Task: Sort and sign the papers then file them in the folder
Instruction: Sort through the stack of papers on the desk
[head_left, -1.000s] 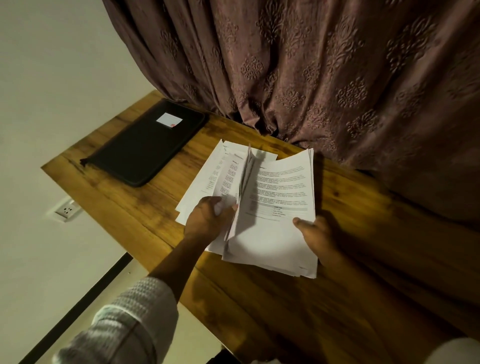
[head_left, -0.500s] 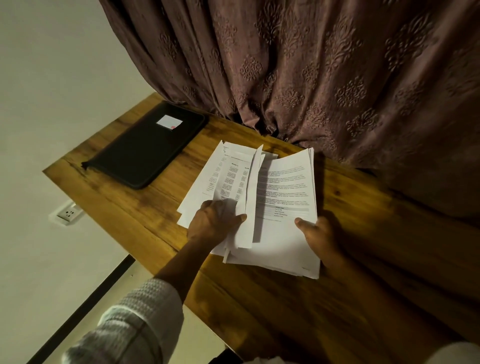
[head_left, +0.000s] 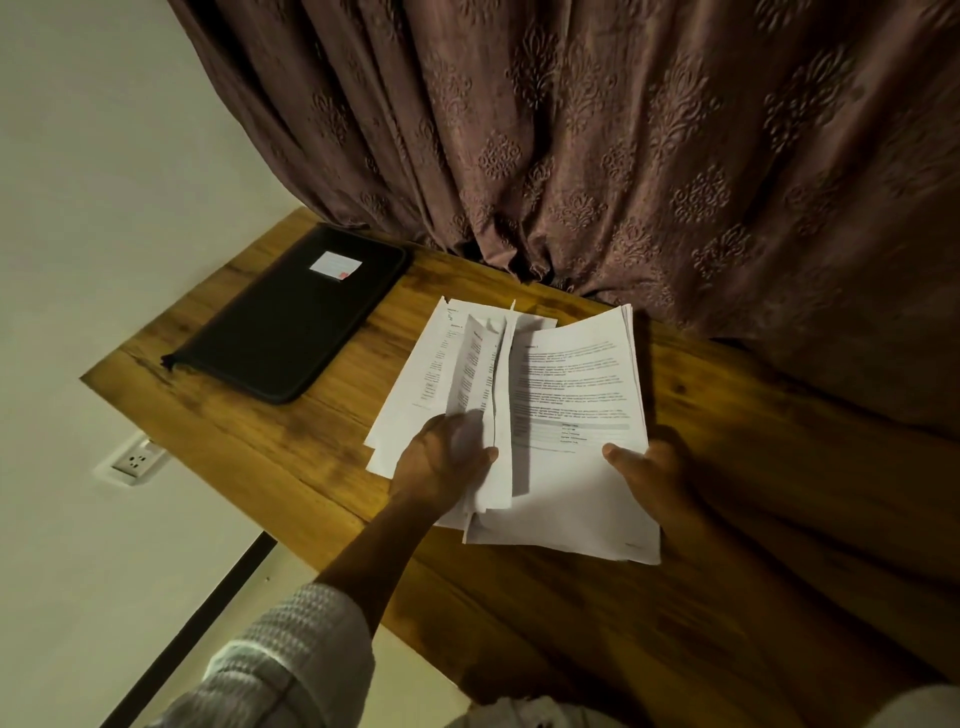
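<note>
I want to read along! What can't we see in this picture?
Head view only:
- Words on the papers: too small and blurred.
- Label on the folder: print too small.
- Left hand: blurred, fingers partly behind the papers.
- Right hand: fingers under the papers, only the thumb shows.

hands: 2, left hand (head_left: 441, 462), right hand (head_left: 647, 475) | folder (head_left: 291, 317): 1 | papers (head_left: 566, 395): sheaf, uncountable | table (head_left: 519, 623): 1 | curtain (head_left: 623, 156): 1 | socket (head_left: 136, 460): 1
</note>
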